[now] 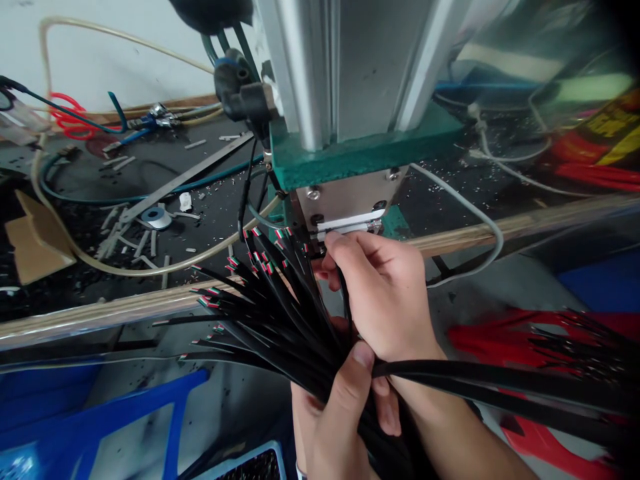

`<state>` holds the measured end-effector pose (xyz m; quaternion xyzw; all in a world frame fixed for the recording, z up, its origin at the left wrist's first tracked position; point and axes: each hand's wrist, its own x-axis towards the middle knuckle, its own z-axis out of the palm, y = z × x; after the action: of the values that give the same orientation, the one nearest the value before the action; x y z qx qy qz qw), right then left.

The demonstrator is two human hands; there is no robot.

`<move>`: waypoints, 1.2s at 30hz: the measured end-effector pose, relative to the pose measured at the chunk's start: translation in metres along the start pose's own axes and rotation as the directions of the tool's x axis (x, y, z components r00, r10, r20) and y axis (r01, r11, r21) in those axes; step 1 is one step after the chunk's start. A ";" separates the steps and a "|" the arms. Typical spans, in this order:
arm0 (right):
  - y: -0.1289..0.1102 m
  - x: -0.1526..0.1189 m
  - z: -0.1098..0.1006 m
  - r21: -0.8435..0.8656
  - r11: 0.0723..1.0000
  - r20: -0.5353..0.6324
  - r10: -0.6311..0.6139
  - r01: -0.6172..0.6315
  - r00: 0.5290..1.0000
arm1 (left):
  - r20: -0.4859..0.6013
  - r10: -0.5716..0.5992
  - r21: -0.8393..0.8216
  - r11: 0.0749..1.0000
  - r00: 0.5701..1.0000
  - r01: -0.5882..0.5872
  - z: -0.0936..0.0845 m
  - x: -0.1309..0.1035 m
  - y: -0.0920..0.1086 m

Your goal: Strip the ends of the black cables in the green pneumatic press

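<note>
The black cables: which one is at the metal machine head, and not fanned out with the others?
The single black cable pinched by the right hand, running up to the metal head. The other cables fan out leftward from the left hand.

A dark workbench (165, 173) littered with offcuts runs to a pale wooden front edge (100, 313). A white wall (125, 53) stands behind it. Blue plastic furniture (140, 407) sits below the bench's front edge.

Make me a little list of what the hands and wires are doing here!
left hand: grips the bundle of black cables
right hand: holds one black cable up at the metal press head
cable ends: stripped, with red, green and white wires showing
machine base: green
bench: dark, littered with wire scraps and hoses
</note>
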<state>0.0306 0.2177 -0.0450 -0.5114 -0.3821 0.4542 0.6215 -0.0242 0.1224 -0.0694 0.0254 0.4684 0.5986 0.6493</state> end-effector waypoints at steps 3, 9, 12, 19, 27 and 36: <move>0.000 0.000 0.000 -0.008 1.000 -0.002 -0.004 0.004 1.000 | 0.014 -0.007 -0.012 1.000 1.000 0.007 0.001 0.000 0.002; 0.001 -0.002 0.000 0.026 0.999 0.023 -0.027 0.027 0.999 | 0.068 0.007 -0.016 1.000 0.998 -0.006 -0.005 0.002 0.001; 0.003 -0.003 -0.002 -0.017 0.998 0.021 -0.057 0.057 0.998 | 0.079 -0.013 -0.004 1.000 0.997 0.013 -0.005 0.003 0.000; 0.012 -0.013 -0.013 -0.043 0.980 0.135 -0.188 0.196 0.973 | -0.162 0.065 -0.018 0.997 0.985 -0.069 0.006 0.000 -0.012; 0.010 -0.024 -0.027 -0.006 0.936 0.200 -0.345 0.353 0.917 | -0.052 0.125 0.059 0.991 0.991 -0.122 -0.007 0.013 -0.018; 0.027 -0.025 -0.053 0.404 0.914 0.497 -0.248 0.031 0.831 | 0.198 0.117 0.023 0.992 0.973 -0.124 -0.025 0.018 -0.024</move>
<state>0.0678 0.1799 -0.0815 -0.2032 -0.4830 0.5967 0.6078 -0.0246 0.1174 -0.1081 0.1241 0.4099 0.6232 0.6544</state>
